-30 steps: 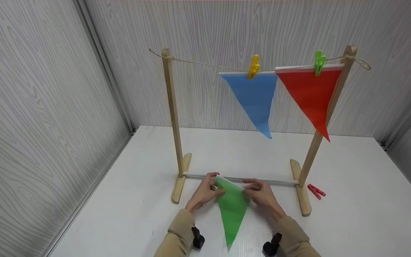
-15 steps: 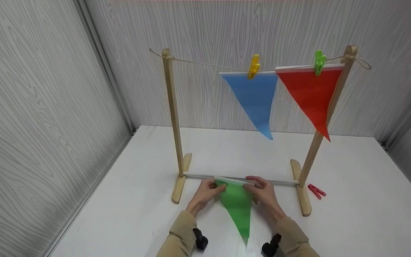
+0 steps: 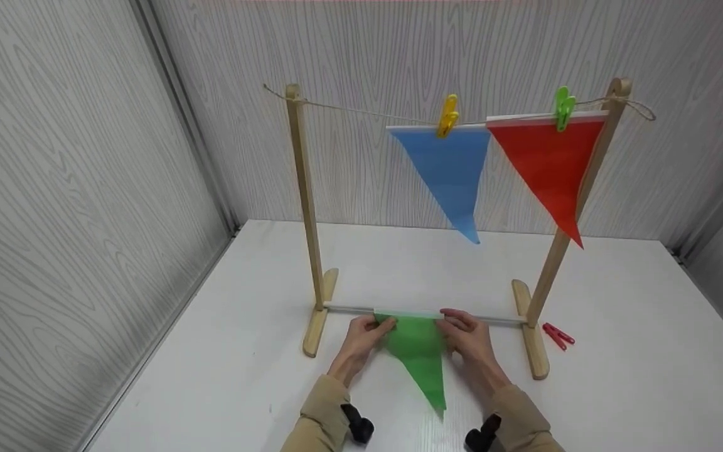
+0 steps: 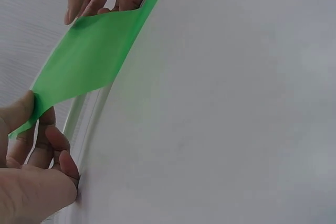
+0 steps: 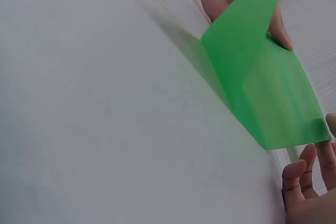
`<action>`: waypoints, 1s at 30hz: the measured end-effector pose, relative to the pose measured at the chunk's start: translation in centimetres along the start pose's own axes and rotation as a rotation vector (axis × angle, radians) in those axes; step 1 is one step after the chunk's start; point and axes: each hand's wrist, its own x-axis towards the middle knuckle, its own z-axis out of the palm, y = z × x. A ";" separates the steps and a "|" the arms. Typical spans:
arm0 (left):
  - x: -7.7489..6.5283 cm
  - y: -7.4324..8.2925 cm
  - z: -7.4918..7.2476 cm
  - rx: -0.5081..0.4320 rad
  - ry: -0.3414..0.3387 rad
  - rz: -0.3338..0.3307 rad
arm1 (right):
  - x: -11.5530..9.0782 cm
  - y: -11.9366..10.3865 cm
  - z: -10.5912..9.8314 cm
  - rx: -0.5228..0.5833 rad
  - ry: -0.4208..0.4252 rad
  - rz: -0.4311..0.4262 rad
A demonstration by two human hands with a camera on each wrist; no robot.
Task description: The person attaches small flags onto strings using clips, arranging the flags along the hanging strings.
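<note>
A green triangular pennant (image 3: 418,351) with a white top edge is held over the table, low in front of the stand, its tip toward me. My left hand (image 3: 360,342) pinches the top left corner, thumb in front and fingers behind. At the opposite corner, my right hand (image 3: 469,342) pinches the pennant between thumb and fingers. The right wrist view shows the green cloth (image 5: 278,93) bent, its tip part raised toward the camera. Between the hands the white edge is nearly straight, in front of the stand's crossbar (image 3: 499,320).
A string (image 3: 361,113) spans two wooden posts. A blue pennant (image 3: 449,169) hangs there by a yellow clothespin (image 3: 447,118), beside a red pennant (image 3: 553,157) under a green clothespin (image 3: 564,110). A red clothespin (image 3: 558,336) lies right of the stand's right foot (image 3: 532,345).
The green pennant's top edge has gone from slanted to nearly level and is more spread out. Its tip has swung right. My right hand has shifted slightly right, away from the left.
</note>
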 end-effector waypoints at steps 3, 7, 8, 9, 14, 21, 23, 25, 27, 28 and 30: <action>0.0 -0.2 0.2 -0.038 0.036 -0.018 | -0.3 -0.3 -0.5 0.045 -0.007 0.021; 0.0 -0.3 0.3 -0.071 0.072 -0.035 | -0.8 -0.8 -1.5 0.079 -0.022 0.022; 0.0 -0.3 0.3 -0.077 0.079 -0.037 | -0.9 -0.9 -1.8 0.086 -0.023 0.020; 0.0 -0.3 0.3 -0.088 0.085 -0.040 | -1.1 -1.1 -2.2 0.090 -0.025 0.017; -0.2 -0.2 0.3 -0.128 0.100 -0.049 | -2.2 -1.7 -4.0 0.094 -0.016 -0.009; -0.1 -0.4 0.2 -0.156 0.129 -0.046 | -3.3 -2.1 -7.2 0.224 0.074 -0.097; -0.1 -0.5 0.2 -0.164 0.141 -0.049 | -3.5 -2.1 -8.3 0.286 0.105 -0.111; -0.1 -0.5 0.2 -0.172 0.147 -0.049 | -3.6 -2.1 -9.3 0.328 0.149 -0.124; -0.2 -0.6 0.1 -0.179 0.153 -0.049 | -3.8 -2.1 -10.3 0.342 0.203 -0.119; -0.2 -0.6 0.1 -0.181 0.156 -0.051 | -3.8 -2.0 -10.7 0.345 0.231 -0.114; -0.2 -0.6 0.1 -0.178 0.157 -0.047 | -3.8 -2.0 -11.5 0.348 0.290 -0.095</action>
